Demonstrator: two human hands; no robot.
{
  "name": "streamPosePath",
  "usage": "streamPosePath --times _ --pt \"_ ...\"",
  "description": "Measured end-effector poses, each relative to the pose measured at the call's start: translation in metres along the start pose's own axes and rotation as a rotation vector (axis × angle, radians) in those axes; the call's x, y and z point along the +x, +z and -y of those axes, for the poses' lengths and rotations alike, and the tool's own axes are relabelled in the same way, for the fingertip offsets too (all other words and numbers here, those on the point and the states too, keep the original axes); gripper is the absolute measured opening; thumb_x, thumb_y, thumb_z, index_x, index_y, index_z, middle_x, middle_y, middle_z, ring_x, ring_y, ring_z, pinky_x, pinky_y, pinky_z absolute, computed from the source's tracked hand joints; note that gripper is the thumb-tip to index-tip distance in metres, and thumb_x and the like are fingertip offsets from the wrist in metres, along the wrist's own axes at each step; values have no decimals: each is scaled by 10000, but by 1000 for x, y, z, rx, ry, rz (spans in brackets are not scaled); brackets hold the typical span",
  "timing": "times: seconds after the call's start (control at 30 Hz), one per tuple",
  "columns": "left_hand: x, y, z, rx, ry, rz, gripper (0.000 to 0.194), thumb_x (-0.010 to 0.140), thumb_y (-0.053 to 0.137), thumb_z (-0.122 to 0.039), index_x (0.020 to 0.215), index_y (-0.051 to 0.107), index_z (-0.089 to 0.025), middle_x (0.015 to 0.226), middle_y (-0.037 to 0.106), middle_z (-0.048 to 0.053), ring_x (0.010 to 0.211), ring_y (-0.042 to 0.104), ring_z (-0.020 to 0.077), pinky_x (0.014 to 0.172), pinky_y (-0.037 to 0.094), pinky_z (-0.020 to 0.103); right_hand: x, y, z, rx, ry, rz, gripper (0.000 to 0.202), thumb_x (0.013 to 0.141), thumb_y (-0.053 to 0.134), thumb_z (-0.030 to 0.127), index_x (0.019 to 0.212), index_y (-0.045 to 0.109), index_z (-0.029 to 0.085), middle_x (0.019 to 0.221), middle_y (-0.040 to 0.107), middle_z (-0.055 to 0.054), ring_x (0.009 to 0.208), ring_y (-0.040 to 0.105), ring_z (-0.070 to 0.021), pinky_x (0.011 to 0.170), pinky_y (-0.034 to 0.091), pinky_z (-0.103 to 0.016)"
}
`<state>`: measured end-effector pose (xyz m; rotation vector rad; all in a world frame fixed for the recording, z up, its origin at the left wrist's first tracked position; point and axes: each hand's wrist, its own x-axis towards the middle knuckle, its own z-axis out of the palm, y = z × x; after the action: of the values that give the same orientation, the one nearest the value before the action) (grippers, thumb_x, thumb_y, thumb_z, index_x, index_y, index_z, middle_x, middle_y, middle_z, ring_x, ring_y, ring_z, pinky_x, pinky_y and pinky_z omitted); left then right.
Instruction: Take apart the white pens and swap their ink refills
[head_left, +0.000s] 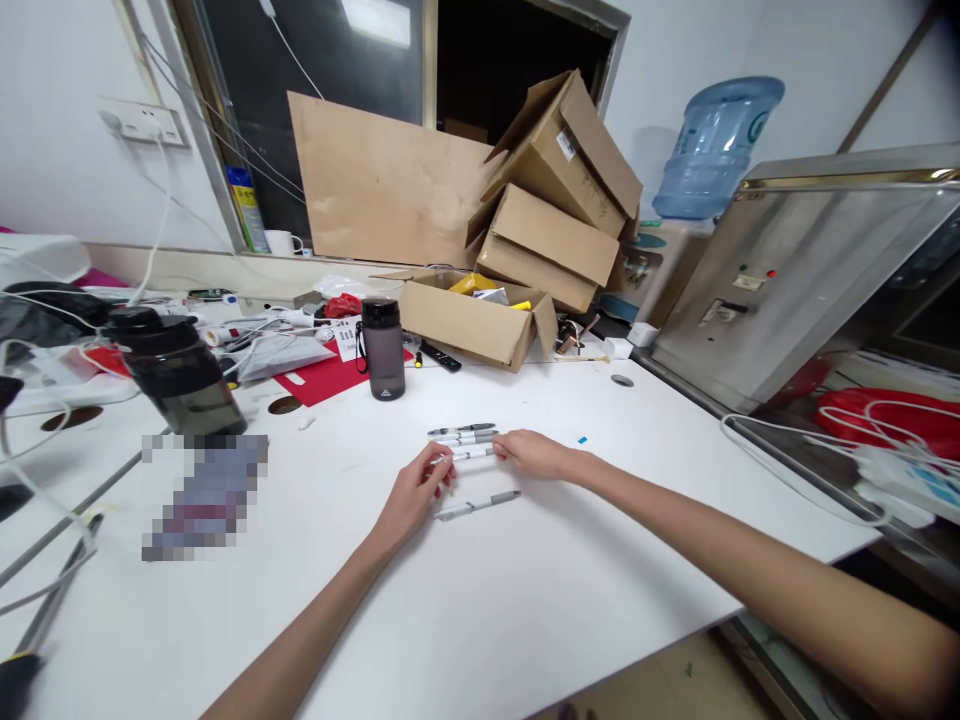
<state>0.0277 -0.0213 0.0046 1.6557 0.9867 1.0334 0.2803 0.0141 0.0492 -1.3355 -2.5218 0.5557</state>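
Both hands grip one white pen (472, 454) by its two ends, just over the white table. My left hand (416, 488) has its fingers closed at the pen's left end. At the right end, my right hand (531, 454) pinches it between thumb and fingers. Beyond it lie a dark pen (461, 429) and a white-and-grey pen (466, 438), side by side. Nearer to me, a clear pen with a grey end (478, 505) lies apart on the table.
A dark bottle (383, 350) stands behind the pens, and a larger bottle (180, 372) at the left. An open cardboard box (465, 322) sits at the back. Cables and a metal cabinet (795, 270) are at the right.
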Motion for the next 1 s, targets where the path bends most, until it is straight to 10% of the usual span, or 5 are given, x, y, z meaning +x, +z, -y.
streamPosePath --times 0.23,0.67,0.83,1.0 --pt "2 0 3 10 -42 -29 407 984 487 -529 1108 684 -196 779 635 19 693 537 192 672 414 275 7 -23 13 -140 -18 29 255 698 514 -38 744 534 212 695 577 -18 617 433 -164 602 247 -273" --pt "-3 -3 5 38 -145 -115 467 998 434 -584 826 636 -199 580 440 -53 546 405 153 572 316 261 3 9 26 -127 13 -176 286 701 427 -55 773 521 205 796 615 -38 765 498 -201 690 329 -278" --pt "-2 -3 -1 22 -102 -71 442 1008 446 -550 770 591 -207 642 537 -24 623 473 170 647 370 267 -8 20 19 132 -18 -236 243 997 409 194 864 609 226 899 668 -44 847 568 -210 782 396 -307" --pt "-4 -3 -5 61 -108 -38 447 1009 446 -542 757 615 -213 682 591 2 669 511 192 682 391 274 -18 43 4 474 82 -370 136 958 583 350 956 677 253 944 678 -33 876 605 -217 808 437 -317"
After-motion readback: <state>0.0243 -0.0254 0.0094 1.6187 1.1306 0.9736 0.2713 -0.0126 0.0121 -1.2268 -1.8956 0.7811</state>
